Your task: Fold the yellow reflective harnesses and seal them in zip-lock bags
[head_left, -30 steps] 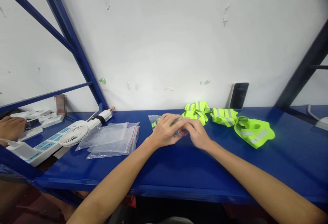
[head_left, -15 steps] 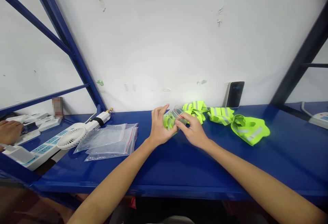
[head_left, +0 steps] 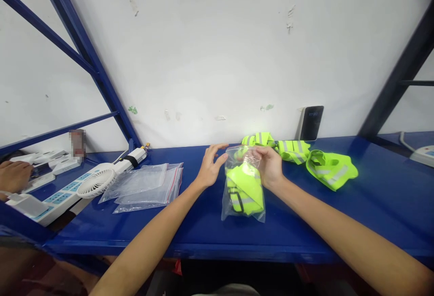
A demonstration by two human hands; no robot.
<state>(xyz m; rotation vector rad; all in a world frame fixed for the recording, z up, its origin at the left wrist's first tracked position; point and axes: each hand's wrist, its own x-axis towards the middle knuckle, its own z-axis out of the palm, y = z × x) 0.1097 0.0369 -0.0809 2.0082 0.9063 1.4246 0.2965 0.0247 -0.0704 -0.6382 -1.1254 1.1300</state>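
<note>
Clear bag (head_left: pixel 243 187) with folded neon vest inside hangs upright mid-desk, bottom near front edge. Right hand (head_left: pixel 271 166) fingers pinch bag top, letting contents settle. Left hand (head_left: pixel 209 167) fingers spread, released, beside bag mouth. Loose neon vests (head_left: pixel 330 169) toward back edge of desk (head_left: pixel 373 214).

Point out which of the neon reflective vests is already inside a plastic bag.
The folded vest hanging in the clear zip bag held by the right hand; the other vests lie loose near the wall.

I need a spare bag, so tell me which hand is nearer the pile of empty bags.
Left. The left hand hovers open just right of the empty bags; the right hand is farther right, holding the filled bag.
</note>
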